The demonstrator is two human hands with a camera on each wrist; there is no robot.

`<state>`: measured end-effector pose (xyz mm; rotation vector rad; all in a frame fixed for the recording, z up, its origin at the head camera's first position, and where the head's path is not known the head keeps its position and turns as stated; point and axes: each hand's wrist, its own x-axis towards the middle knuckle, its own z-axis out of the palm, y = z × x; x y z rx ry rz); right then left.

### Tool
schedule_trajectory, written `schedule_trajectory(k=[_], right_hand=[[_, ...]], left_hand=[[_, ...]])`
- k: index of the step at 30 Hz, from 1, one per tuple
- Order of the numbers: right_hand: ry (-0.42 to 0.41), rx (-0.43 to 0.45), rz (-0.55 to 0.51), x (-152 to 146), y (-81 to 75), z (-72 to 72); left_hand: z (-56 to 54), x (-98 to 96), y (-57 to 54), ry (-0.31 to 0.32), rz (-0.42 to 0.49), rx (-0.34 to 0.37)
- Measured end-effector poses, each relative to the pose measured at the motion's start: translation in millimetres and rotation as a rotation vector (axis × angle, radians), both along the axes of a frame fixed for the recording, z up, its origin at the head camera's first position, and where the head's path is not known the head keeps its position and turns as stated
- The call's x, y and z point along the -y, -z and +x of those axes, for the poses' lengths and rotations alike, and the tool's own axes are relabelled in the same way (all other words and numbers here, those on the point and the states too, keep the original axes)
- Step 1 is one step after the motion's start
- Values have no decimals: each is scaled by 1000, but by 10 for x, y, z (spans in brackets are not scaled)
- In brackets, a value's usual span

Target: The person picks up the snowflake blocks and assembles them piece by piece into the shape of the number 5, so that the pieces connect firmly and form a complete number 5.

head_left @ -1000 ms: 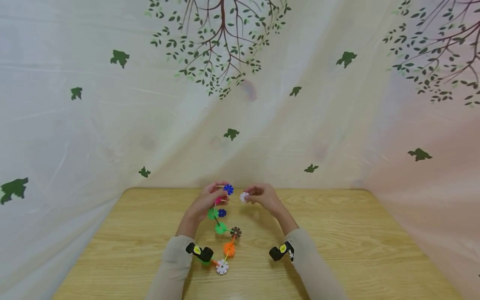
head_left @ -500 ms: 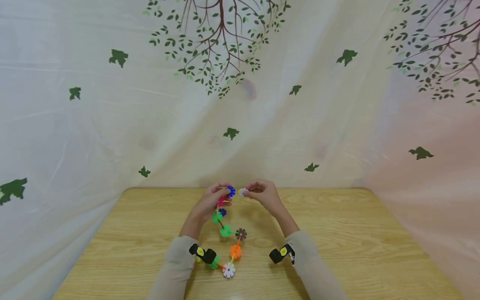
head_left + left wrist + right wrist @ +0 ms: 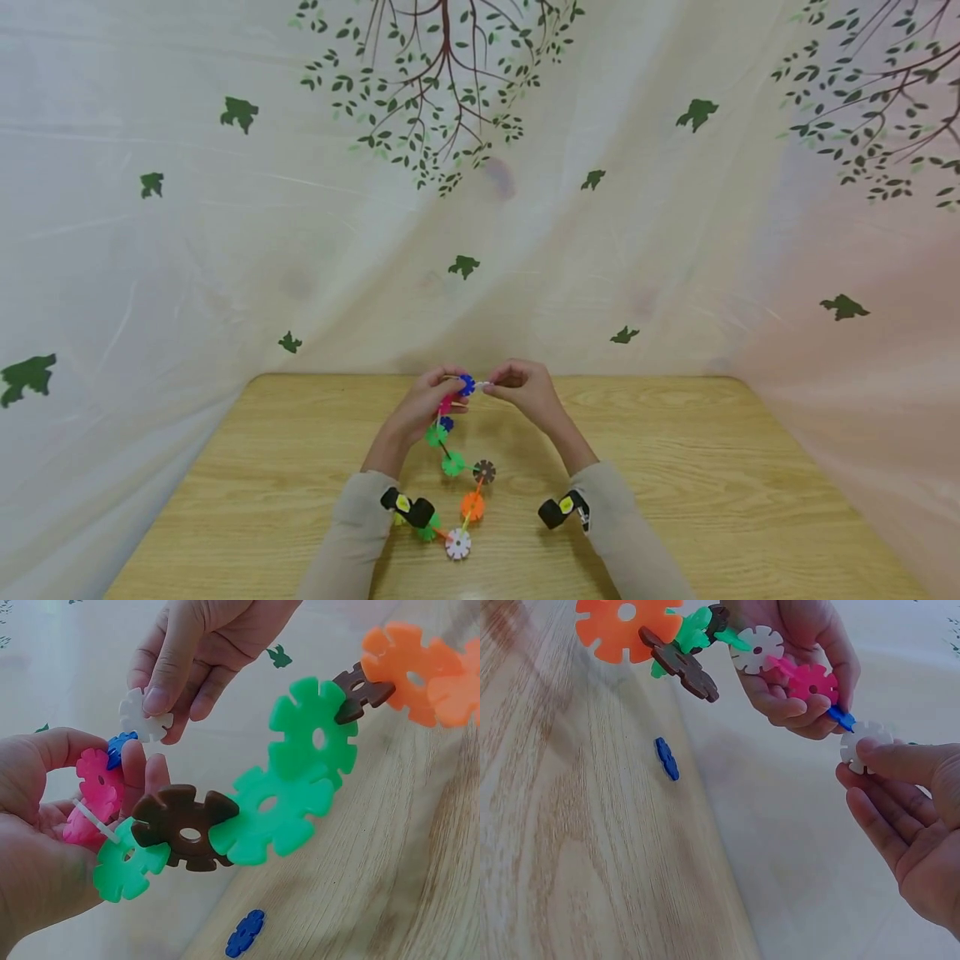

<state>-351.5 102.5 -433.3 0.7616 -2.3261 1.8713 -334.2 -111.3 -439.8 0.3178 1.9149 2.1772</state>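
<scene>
My left hand (image 3: pixel 405 412) grips the upper end of a chain of slotted plastic snowflake discs. At its tip, a blue disc (image 3: pixel 468 384) is pinched between thumb and finger, beside pink discs (image 3: pixel 97 774). With thumb and fingertips, my right hand (image 3: pixel 534 398) pinches a white disc (image 3: pixel 850 741), turned edge-on in the head view. Its rim meets the blue disc's edge; how deep the slots engage cannot be seen. From the left hand the chain runs down through green discs (image 3: pixel 281 829), a brown disc (image 3: pixel 484 472) and an orange disc (image 3: pixel 472 506) to another white disc (image 3: pixel 458 544).
A loose blue disc (image 3: pixel 667 758) lies on the wooden table (image 3: pixel 675 500) under the chain. The chain's near end passes beneath the left wrist camera (image 3: pixel 408 507). Behind the table's far edge hangs a pale curtain (image 3: pixel 375 292) with printed leaves.
The white disc in my right hand has turned from face-on to edge-on and met the blue disc. My left hand and the chain have shifted slightly right.
</scene>
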Motion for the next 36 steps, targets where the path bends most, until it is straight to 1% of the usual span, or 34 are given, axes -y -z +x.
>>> schedule_trajectory(k=[7,14,18,22,24,28,31,36], right_hand=[[17,-64,5,17,21,4],[25,-104,-21,44,33,28],[25,-107,-19,52,15,52],[21,-84,-12,44,-6,64],[17,-79,-6,38,-28,78],[-3,-97,-8,44,-153,189],[-22,-110,-27,54,-235,263],[-34,-117,-37,54,-246,269]], left_hand=[[-4,-11,8,-6,5,0],[21,-24,-29,-15,22,12],[20,-16,-37,-28,-10,-4],[5,-11,-32,-53,-43,-9],[3,-15,-35,-63,-47,-3],[10,-23,-46,-89,-56,10],[18,-27,-49,-102,-63,6],[35,-40,-61,-106,-55,8]])
